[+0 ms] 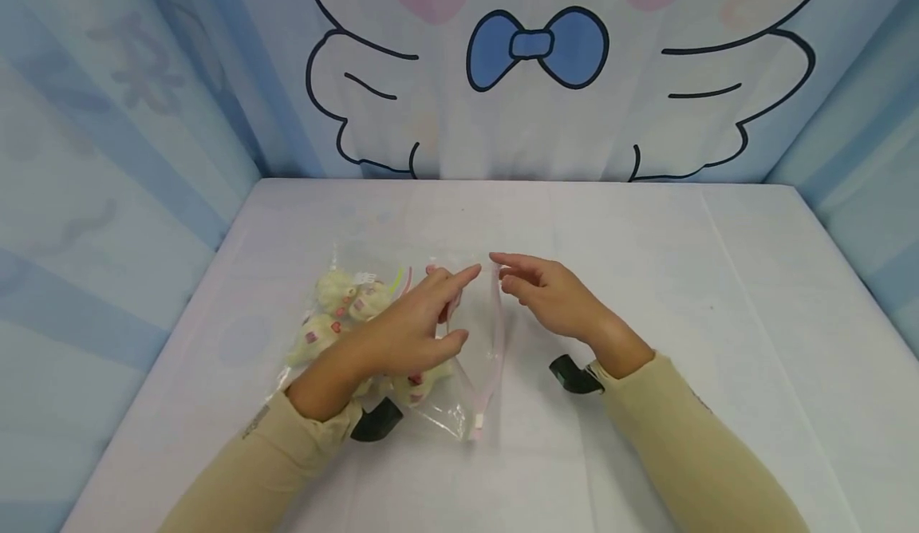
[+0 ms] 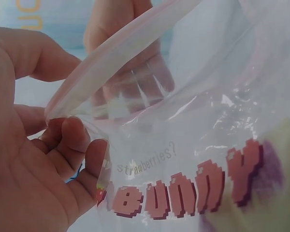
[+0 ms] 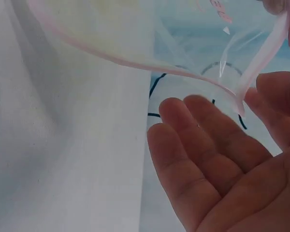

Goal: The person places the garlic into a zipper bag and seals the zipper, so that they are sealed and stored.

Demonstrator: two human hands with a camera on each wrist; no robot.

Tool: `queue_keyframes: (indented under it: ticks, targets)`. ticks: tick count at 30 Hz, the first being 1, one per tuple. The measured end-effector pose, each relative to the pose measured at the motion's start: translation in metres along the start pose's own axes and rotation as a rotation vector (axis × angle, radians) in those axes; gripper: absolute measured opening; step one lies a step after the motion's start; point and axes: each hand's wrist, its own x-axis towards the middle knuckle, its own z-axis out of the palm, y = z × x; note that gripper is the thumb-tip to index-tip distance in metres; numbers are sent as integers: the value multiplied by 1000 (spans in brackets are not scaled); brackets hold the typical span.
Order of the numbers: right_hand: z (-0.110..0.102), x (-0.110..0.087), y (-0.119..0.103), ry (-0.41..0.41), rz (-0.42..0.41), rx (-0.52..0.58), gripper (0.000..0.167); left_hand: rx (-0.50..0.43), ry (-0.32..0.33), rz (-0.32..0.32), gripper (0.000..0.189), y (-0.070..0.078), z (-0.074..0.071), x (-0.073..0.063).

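A clear zip bag (image 1: pixel 474 309) with a pink zip edge (image 2: pixel 111 53) lies on the white table, its mouth to the right and spread apart. Red block letters reading "BUNNY" (image 2: pixel 183 195) are printed on it. Inside are several pale yellow plush toys (image 1: pixel 316 333). My left hand (image 1: pixel 416 325) reaches across the bag; its curled fingers hold the upper layer at the mouth, while index finger and thumb stick out. My right hand (image 1: pixel 556 294) is at the far corner of the mouth, fingers loosely bent, thumb and index tips (image 3: pixel 275 92) close beside the pink corner. Whether they touch it is unclear.
The white table (image 1: pixel 718 317) extends right of the bag. Curtains (image 1: pixel 129 158) with printed drawings stand along the back and both sides. A black wrist camera (image 1: pixel 574 374) projects from the right sleeve, another (image 1: pixel 376 420) from the left.
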Motion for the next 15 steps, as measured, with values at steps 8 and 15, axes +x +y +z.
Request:
queue_keyframes:
  ticks: [8, 15]
  targets:
    - [1, 7, 3, 8, -3, -5, 42, 14, 52, -17, 80, 0, 9, 0]
    - [-4, 10, 3, 60, 38, -22, 44, 76, 50, -13, 82, 0, 17, -2]
